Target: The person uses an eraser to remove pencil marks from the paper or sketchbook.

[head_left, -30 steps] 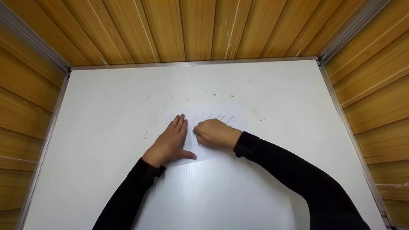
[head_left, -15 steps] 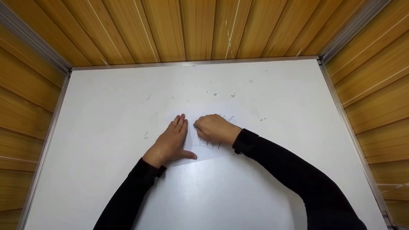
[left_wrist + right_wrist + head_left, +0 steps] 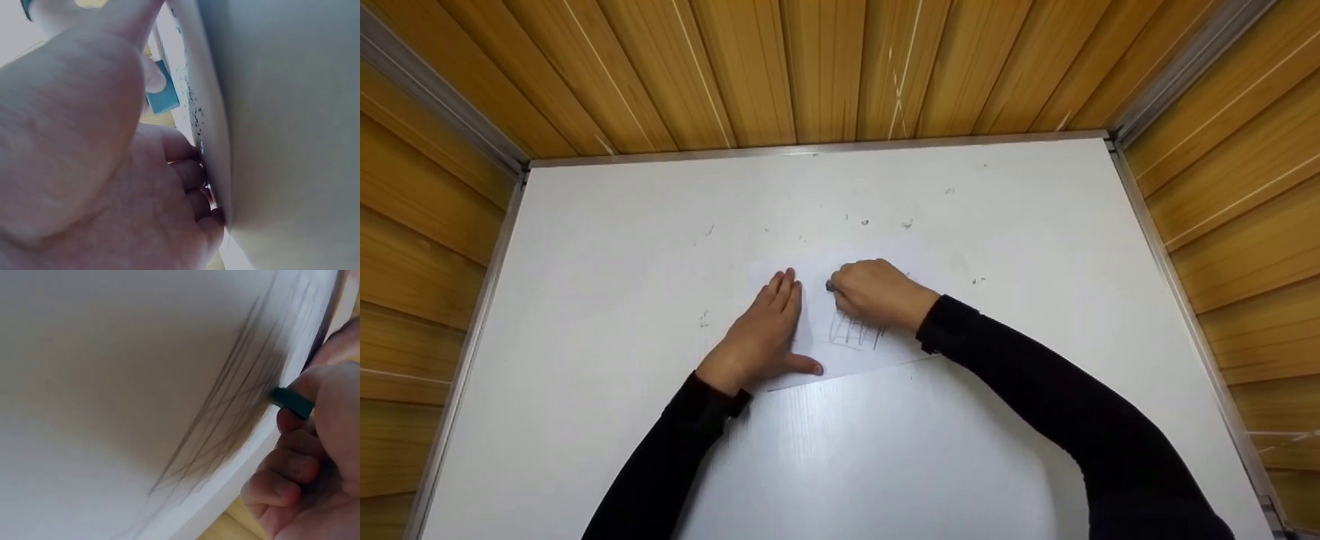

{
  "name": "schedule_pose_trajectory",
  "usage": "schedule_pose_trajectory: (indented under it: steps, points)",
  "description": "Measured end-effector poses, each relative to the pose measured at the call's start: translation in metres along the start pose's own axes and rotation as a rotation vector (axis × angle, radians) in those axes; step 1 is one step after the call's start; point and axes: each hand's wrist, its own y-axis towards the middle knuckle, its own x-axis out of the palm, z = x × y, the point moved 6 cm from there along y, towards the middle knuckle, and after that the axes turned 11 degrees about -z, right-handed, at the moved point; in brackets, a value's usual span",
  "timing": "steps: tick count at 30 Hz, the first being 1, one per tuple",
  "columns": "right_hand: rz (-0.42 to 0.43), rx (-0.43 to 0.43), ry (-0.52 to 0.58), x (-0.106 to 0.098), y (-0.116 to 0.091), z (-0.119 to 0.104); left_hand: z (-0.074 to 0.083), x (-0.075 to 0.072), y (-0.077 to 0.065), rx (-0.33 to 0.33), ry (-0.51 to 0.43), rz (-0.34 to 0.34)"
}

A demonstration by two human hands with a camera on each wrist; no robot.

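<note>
Right hand (image 3: 881, 292) has been shifted slightly far & right vs 1 s ago, w/ more drawn lines (image 3: 861, 330) uncovered nearside. Teal block (image 3: 295, 403) is pinched btwn its thumb & fingers, at paper's (image 3: 847, 364) mid. Left hand (image 3: 757, 334) is laid on paper's left side, fingers tog., thumb spread apart. Paper's carried by white bench (image 3: 585, 262).

Paper (image 3: 817, 322): drawn lines (image 3: 225, 394) are crossing, spelling nothing readable.
Teal block (image 3: 295, 403): the sides in view are showing no readable brand.
Table (image 3: 885, 450): dark marks (image 3: 865, 222) are dotting it, forming no legible sign.
Walls (image 3: 825, 75): pale streaks (image 3: 898, 90) are running across, making no letters or numbers.
</note>
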Motion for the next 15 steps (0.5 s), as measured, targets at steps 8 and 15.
schedule_pose_trajectory:
  steps: [8, 15]
  points:
    - [-0.166, -0.203, -0.016, 0.017, -0.02, -0.049, 0.001, -0.001, 0.001, 0.013, 0.007, 0.01]
    - [-0.146, -0.049, 0.022, -0.001, -0.01, -0.01, 0.001, 0.0, 0.001, 0.003, -0.002, 0.016]
